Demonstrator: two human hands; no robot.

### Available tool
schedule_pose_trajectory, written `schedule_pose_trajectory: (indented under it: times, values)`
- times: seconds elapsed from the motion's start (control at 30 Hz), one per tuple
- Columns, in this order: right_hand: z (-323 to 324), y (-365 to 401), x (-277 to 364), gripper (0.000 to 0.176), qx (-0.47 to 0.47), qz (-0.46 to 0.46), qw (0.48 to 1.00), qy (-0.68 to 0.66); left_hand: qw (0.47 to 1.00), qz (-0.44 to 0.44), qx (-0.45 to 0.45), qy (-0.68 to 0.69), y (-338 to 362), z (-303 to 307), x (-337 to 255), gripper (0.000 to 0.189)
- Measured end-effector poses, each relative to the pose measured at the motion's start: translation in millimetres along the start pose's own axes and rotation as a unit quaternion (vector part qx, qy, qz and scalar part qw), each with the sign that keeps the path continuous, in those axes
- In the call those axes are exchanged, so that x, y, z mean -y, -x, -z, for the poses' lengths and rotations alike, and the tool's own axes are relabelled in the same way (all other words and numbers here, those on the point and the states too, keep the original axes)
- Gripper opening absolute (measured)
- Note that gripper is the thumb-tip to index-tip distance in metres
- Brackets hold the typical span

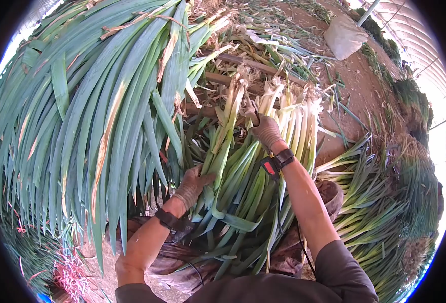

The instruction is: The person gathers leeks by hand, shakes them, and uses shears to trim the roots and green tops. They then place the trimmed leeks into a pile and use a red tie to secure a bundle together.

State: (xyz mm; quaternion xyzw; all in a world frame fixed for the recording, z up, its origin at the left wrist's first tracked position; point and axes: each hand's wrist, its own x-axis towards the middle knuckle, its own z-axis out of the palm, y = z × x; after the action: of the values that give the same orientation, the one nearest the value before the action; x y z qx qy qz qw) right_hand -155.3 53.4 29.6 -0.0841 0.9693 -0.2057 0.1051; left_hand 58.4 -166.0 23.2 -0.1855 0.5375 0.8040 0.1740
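Note:
My gloved left hand (194, 185) is closed round the green leaves of a leek bunch (224, 126), whose pale root ends point up and away from me. My gloved right hand (266, 129) is closed on a thin dark tool (254, 112), close to the white stems; what kind of tool it is I cannot tell. More leeks (297, 126) with pale stems and roots lie beside and under my right wrist. A strap with a red and black device (271, 167) sits on that wrist, and another dark band is on the left wrist.
A large heap of long green leek leaves (91, 101) rises at the left. Wooden slats (253, 64) and trimmings lie ahead. A whitish sack (345, 37) is on the soil further off. More leeks (374, 207) are piled at the right, and pink ties (74, 275) lie lower left.

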Motion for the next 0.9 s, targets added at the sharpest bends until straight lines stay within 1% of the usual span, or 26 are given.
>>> schedule_pose_trajectory:
  times: [0.03, 0.13, 0.17, 0.23, 0.33, 0.37, 0.43, 0.5, 0.53, 0.57, 0.63, 0.67, 0.7, 0.73, 0.77, 0.8, 0.83, 0.87, 0.9]
  values:
    - [-1, -3, -3, 0.036, 0.000, 0.011, 1.000, 0.002, 1.000, -0.001, 0.000, -0.005, -1, 0, 1, 0.040]
    - [-1, -7, -10, 0.038, 0.009, -0.026, 0.999, -0.022, 1.000, -0.005, 0.000, -0.012, -2, -2, 4, 0.040]
    - [-1, -4, -12, 0.038, 0.014, -0.011, 1.000, -0.024, 1.000, -0.007, 0.000, -0.014, -2, -2, 5, 0.040]
    - [4, 11, -13, 0.039, 0.023, 0.018, 0.999, -0.029, 0.998, -0.016, -0.002, -0.064, -3, -2, 4, 0.039]
    - [14, 35, -10, 0.039, 0.051, 0.002, 0.998, -0.033, 0.994, -0.048, -0.004, -0.100, -12, -1, 9, 0.038]
    - [17, 45, -11, 0.040, 0.061, 0.010, 0.997, -0.036, 0.992, -0.061, -0.004, -0.106, -17, 1, 12, 0.038]
    - [23, 68, -11, 0.041, 0.084, 0.027, 0.995, -0.041, 0.983, -0.085, -0.034, -0.156, -27, 2, 10, 0.038]
    - [31, 87, -9, 0.044, 0.105, 0.015, 0.992, -0.063, 0.973, -0.116, -0.065, -0.190, -36, 4, 7, 0.036]
    - [32, 97, -13, 0.045, 0.118, 0.005, 0.990, -0.076, 0.972, -0.111, -0.067, -0.195, -38, 5, 4, 0.034]
    - [23, 102, -28, 0.048, 0.114, -0.014, 0.979, -0.168, 0.972, -0.104, -0.068, -0.200, -40, 6, 1, 0.032]
    - [23, 118, -26, 0.049, 0.082, 0.007, 0.984, -0.156, 0.968, -0.095, -0.069, -0.222, -44, 5, -9, 0.029]
    - [25, 125, -23, 0.050, 0.063, 0.018, 0.986, -0.151, 0.961, -0.104, -0.084, -0.244, -44, 0, -12, 0.031]
    - [24, 131, -19, 0.051, 0.082, 0.059, 0.989, -0.103, 0.953, -0.111, -0.097, -0.266, -42, -8, -16, 0.033]
    - [26, 141, -10, 0.051, 0.094, 0.053, 0.986, -0.124, 0.944, -0.114, -0.107, -0.289, -42, -12, -15, 0.035]
    - [29, 151, -2, 0.051, 0.108, 0.044, 0.983, -0.144, 0.957, -0.092, -0.103, -0.256, -51, -9, -8, 0.033]
    - [31, 160, 3, 0.051, 0.125, 0.036, 0.978, -0.163, 0.950, -0.124, -0.104, -0.266, -55, -10, -7, 0.033]
    - [29, 165, 3, 0.052, 0.110, 0.047, 0.978, -0.174, 0.943, -0.153, -0.109, -0.274, -58, -11, -6, 0.033]
    - [25, 173, 3, 0.052, 0.114, 0.051, 0.975, -0.185, 0.934, -0.183, -0.117, -0.284, -59, -9, -4, 0.034]
    - [23, 178, 5, 0.053, 0.117, 0.057, 0.971, -0.198, 0.940, -0.161, -0.109, -0.282, -60, -8, -6, 0.032]
